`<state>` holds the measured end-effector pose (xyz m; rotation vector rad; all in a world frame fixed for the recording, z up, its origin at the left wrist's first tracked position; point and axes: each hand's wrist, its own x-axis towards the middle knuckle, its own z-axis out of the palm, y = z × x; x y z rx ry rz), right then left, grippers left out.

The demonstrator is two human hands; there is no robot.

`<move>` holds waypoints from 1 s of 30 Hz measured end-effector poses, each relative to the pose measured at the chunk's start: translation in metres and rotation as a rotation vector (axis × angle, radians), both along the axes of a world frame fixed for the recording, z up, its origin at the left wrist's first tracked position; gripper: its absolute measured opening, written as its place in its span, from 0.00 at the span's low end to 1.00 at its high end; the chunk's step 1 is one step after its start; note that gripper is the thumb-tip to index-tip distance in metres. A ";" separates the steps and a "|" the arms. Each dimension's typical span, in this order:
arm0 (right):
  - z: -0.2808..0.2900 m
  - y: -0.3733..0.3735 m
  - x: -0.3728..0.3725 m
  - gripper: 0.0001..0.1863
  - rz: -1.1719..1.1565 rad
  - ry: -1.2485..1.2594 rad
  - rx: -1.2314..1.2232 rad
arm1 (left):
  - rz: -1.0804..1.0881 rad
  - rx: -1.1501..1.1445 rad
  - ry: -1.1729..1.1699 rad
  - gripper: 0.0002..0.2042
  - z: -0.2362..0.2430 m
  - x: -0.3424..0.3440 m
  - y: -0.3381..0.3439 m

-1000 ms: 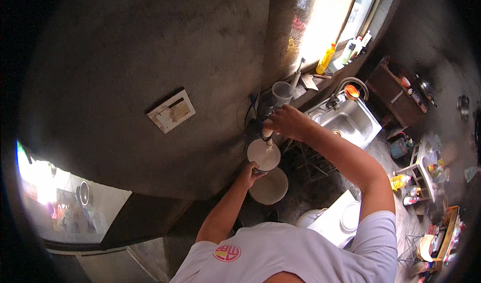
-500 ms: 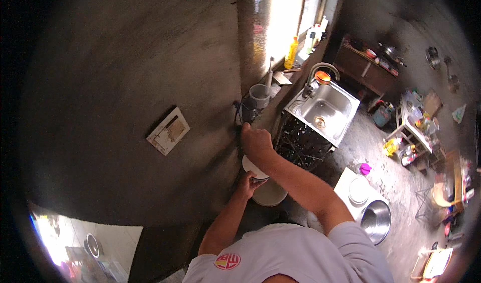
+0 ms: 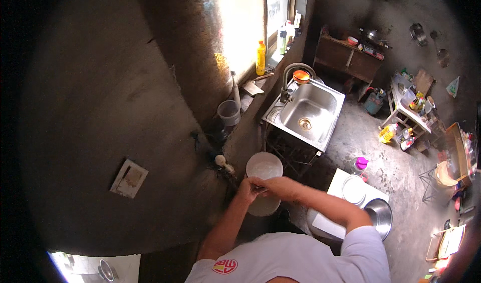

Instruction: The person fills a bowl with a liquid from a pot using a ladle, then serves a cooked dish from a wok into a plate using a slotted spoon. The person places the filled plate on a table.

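My left hand and my right hand meet at the near rim of a white round bowl. Both are closed on it, though the fingertips are partly hidden. The bowl's pale inside faces up. Beneath my hands, a pale round bucket or basin shows in part. Left of the bowl, a pale round knob with a pipe-like piece sticks out by the dark wall.
A steel sink with a curved faucet stands ahead right. A clear plastic tub sits on the ledge, a yellow bottle by the window. To my right are a white lid-like disc and a steel basin.
My right hand has come back from near the wall to the bowl and now grips it with my left. The bowl has shifted slightly right. My view has turned.
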<state>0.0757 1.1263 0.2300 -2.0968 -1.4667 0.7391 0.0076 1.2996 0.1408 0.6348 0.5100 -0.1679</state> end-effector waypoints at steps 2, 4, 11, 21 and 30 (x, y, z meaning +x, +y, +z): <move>-0.014 -0.044 0.078 0.23 0.425 -0.585 0.000 | -0.091 0.073 -0.029 0.29 0.040 0.027 -0.017; -0.001 -0.065 0.128 0.20 0.394 -0.735 0.327 | -0.161 0.202 -0.025 0.32 0.077 0.061 -0.021; 0.006 -0.061 0.149 0.14 -0.050 -0.244 0.295 | 0.034 0.057 -0.073 0.24 0.049 0.160 -0.075; 0.013 -0.102 0.208 0.16 -0.129 0.040 0.176 | -0.166 0.088 0.104 0.23 0.055 0.216 -0.096; -0.017 -0.095 0.260 0.28 -0.324 0.264 0.146 | -0.025 -0.170 0.145 0.35 0.058 0.184 -0.064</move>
